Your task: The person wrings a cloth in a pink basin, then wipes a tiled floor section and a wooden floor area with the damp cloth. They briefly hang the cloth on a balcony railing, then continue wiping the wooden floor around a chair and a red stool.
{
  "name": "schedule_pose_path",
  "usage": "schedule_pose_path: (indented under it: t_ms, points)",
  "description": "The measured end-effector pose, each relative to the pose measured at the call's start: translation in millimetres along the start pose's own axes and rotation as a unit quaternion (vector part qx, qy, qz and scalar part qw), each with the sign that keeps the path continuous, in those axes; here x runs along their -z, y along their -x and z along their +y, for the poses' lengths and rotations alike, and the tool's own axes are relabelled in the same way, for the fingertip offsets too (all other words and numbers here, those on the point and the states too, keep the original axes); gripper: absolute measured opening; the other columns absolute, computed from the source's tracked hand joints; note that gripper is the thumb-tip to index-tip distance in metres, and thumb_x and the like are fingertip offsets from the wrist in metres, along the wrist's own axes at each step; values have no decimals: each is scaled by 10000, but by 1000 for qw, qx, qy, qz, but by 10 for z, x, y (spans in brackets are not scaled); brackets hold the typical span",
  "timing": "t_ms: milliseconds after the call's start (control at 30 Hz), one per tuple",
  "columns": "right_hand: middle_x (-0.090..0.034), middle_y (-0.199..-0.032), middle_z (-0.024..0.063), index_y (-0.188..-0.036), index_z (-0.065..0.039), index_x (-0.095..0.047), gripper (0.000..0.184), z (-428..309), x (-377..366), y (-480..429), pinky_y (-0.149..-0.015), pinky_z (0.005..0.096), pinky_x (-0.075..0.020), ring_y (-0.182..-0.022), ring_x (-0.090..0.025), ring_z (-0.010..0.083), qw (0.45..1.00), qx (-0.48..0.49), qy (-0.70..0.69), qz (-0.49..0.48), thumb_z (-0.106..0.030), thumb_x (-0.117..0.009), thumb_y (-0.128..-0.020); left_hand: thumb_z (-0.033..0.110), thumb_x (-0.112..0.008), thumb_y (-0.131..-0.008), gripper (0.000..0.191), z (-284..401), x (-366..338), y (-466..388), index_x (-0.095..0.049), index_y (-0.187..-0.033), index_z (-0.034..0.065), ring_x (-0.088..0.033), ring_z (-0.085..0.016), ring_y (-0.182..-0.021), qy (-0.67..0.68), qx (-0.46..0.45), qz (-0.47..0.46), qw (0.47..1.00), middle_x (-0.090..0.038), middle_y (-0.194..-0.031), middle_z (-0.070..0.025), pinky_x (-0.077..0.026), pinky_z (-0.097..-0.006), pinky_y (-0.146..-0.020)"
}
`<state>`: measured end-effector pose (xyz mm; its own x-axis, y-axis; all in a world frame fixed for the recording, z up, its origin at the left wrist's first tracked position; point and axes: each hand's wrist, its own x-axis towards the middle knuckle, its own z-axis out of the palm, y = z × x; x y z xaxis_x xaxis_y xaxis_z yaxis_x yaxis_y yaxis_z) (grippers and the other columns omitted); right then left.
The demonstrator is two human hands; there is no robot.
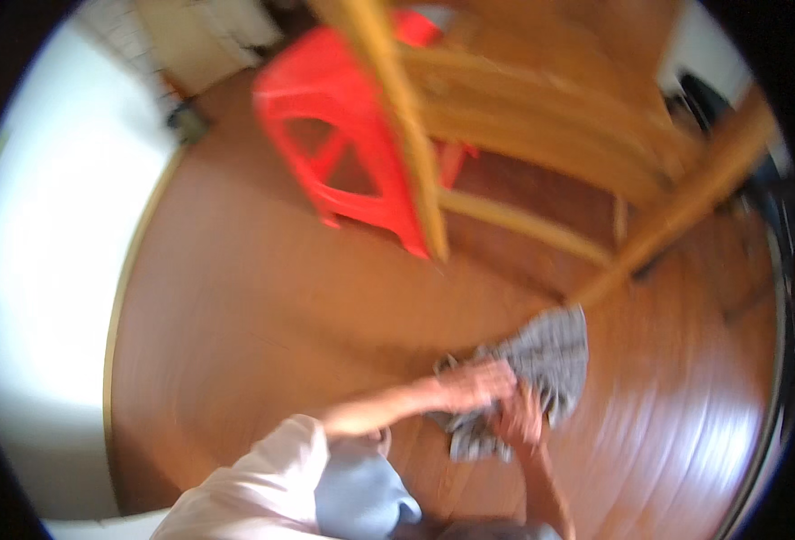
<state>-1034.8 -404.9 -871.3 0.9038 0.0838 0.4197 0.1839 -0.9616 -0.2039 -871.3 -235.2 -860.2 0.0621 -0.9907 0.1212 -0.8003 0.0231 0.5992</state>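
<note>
A grey checked cloth [549, 351] spreads over the brown wooden floor, bunched and creased in its middle. My left hand [477, 386] reaches across from the left and grips the bunched part. Close beside it, my right hand [520, 415] holds the same cloth from below. The two hands meet, and their fingers are blurred. One corner of the cloth lies by the foot of a wooden chair leg [640, 246]; whether they touch is unclear.
A wooden chair [505, 121] stands ahead, with a red plastic stool [330, 101] at its left. Along the left runs a white wall [53, 270] with a yellowish baseboard [117, 304]. Dark objects [708, 101] show at the upper right, too blurred to name.
</note>
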Motion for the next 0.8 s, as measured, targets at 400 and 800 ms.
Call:
schedule_pose_path:
  t_ms: [400,800]
  points:
    - [-259,-1739,184,-1702,-205,-228,850,1377,569,321,-1264,696,-110,-1602,-216,415,908,-399,51,-116,-281,-626,-955,123,-587,-1062,400,91,455,46,-604,-1444,7,-408,-329,-1533,-103,216,91,967,-432,-1656,-166,-321,-457,-1291]
    - [-438,-1665,52,-1564,-235,-512,606,-474,-4,-444,-1301,572,-224,-1560,-352,295,935,97,-165,-298,-418,-617,-997,33,-614,-985,396,261,602,-227,-639,-1380,23,-526,-343,-1434,-94,191,161,964,-555,-1554,-158,-384,-490,-1241]
